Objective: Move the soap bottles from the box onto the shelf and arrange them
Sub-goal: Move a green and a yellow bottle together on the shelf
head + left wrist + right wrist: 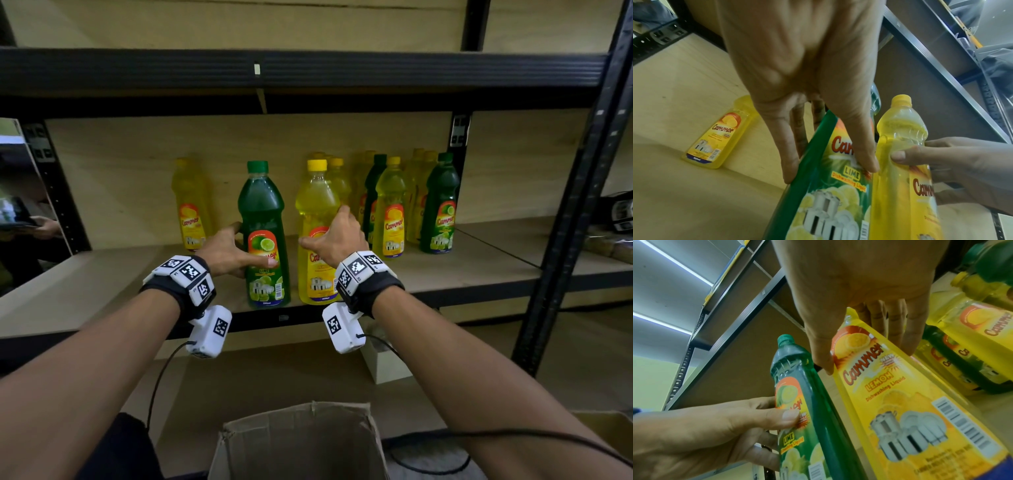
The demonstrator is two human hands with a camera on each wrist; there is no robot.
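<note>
A green lime soap bottle (262, 212) (818, 194) (797, 369) and a yellow lemon soap bottle (317, 205) (900, 129) (900, 402) stand upright side by side at the front of the wooden shelf (102, 284). My left hand (246, 246) (830, 168) grips the green one at its label, thumb in front and fingers behind. My right hand (323, 226) (867, 356) grips the yellow one the same way. Behind, to the right, stands a cluster of several yellow and green bottles (407, 205). One yellow bottle (190, 202) (715, 138) stands alone at the back left.
An open cardboard box (298, 442) sits below, between my forearms. The black beam of the upper shelf (308, 68) hangs over the bottles and a black upright (575, 205) bounds the right. A small white box (383, 363) lies under the shelf. A person's hand holds a phone (17, 216) at far left.
</note>
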